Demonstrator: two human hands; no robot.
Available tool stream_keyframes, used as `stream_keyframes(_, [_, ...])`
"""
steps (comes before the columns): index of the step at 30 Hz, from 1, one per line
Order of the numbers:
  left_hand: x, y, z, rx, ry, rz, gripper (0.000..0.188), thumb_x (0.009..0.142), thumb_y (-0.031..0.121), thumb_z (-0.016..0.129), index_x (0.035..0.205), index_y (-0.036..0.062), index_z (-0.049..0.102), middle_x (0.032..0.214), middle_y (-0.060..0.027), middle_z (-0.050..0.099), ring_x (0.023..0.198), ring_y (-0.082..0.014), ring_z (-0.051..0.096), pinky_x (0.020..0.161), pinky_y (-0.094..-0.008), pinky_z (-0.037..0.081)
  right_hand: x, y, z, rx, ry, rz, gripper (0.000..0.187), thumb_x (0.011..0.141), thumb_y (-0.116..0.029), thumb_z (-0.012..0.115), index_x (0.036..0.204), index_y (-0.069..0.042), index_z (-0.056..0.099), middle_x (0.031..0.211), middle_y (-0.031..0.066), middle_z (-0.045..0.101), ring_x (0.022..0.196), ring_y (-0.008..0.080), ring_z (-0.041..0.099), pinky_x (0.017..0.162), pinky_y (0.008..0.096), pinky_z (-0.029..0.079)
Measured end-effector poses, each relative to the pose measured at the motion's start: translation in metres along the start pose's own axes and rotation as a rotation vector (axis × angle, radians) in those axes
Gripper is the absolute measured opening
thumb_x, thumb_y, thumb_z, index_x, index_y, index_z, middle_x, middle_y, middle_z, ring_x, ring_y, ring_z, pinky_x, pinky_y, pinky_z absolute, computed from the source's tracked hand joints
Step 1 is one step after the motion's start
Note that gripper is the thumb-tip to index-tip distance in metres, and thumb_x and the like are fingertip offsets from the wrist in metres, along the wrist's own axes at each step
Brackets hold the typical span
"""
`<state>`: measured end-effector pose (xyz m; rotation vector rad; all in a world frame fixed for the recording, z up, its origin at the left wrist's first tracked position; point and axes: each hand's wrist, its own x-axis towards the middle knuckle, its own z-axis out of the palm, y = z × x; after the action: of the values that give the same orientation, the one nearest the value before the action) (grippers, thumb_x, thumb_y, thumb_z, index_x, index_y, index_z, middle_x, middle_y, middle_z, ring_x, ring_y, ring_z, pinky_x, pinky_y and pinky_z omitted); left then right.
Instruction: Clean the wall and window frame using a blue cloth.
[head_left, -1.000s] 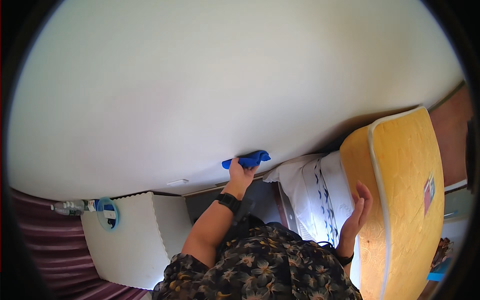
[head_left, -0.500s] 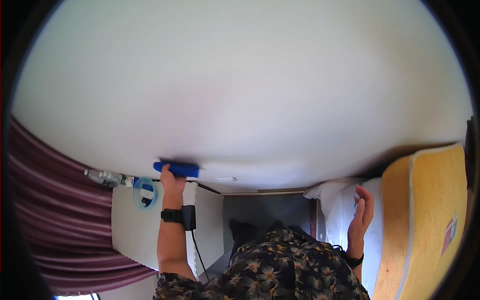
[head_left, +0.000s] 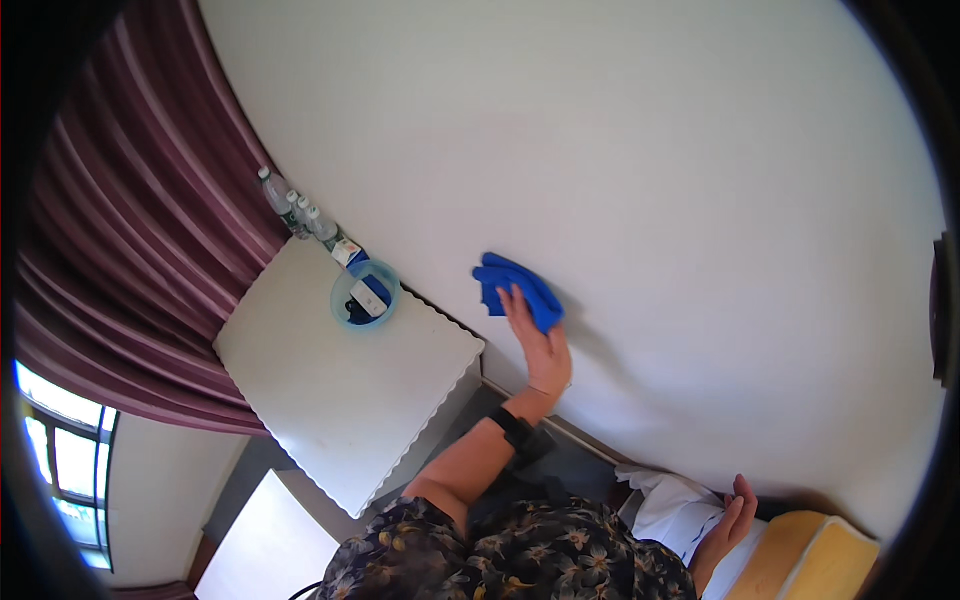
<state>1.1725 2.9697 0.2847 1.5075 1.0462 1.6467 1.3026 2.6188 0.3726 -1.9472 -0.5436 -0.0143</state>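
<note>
A folded blue cloth lies against the white wall under my left hand. My left fingers press on the cloth, holding it to the wall, and a dark band circles that wrist. Lower on the right, my right hand is raised with its fingers stretched out and nothing in it. White bedding and a yellow mattress are the things nearest to that hand.
A white table with a scalloped edge stands to the left against the wall. On it are a light-blue bowl with small items inside, a small carton and several clear bottles. Purple curtains hang beside a window.
The view has turned toward the left, showing more of the table and window. My left hand has carried the blue cloth higher and to the right along the wall. My right hand remains empty.
</note>
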Motion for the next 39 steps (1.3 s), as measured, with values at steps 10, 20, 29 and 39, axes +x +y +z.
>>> stream_keyframes(10, [0.082, -0.23, -0.096, -0.456, 0.266, -0.91, 0.055, 0.094, 0.029, 0.05, 0.142, 0.0081, 0.035, 0.134, -0.0135, 0.049, 0.121, -0.0317, 0.049, 0.101, -0.051, 0.041, -0.007, -0.027, 0.039, -0.096, -0.003, 0.009, 0.034, 0.101, -0.021, 0.041, 0.12, 0.002, 0.058, 0.122, 0.0131, 0.061, 0.116, 0.0229, 0.054, 0.1, 0.0379, 0.041])
stream_keyframes(20, [-0.018, -0.218, -0.041, -0.831, 0.226, -1.425, 0.042, 0.097, 0.025, 0.043, 0.135, 0.0063, 0.041, 0.138, -0.0121, 0.047, 0.126, -0.0326, 0.048, 0.103, -0.0576, 0.041, -0.012, -0.047, 0.049, -0.162, 0.017, 0.026, 0.033, 0.101, -0.018, 0.039, 0.117, 0.002, 0.06, 0.117, 0.0136, 0.063, 0.112, 0.0234, 0.057, 0.099, 0.0383, 0.043])
stream_keyframes(29, [-0.031, -0.083, -0.047, -0.973, -0.313, -1.64, 0.046, 0.093, 0.023, 0.046, 0.134, 0.0015, 0.042, 0.134, -0.014, 0.052, 0.123, -0.0308, 0.051, 0.104, -0.0513, 0.041, -0.006, -0.023, 0.061, -0.038, -0.274, 0.038, 0.023, 0.098, -0.01, 0.047, 0.113, -0.001, 0.063, 0.108, 0.0092, 0.066, 0.101, 0.0176, 0.06, 0.09, 0.0291, 0.045])
stream_keyframes(39, [-0.026, 0.047, -0.053, -0.591, -1.386, -1.515, 0.048, 0.091, 0.022, 0.05, 0.134, -0.0009, 0.049, 0.125, -0.0142, 0.061, 0.114, -0.0262, 0.059, 0.1, -0.041, 0.046, -0.008, 0.002, 0.088, 1.124, -0.873, 0.582, 0.062, 0.097, -0.035, 0.06, 0.141, 0.003, 0.039, 0.133, 0.0153, 0.056, 0.125, 0.0236, 0.052, 0.103, 0.0363, 0.044])
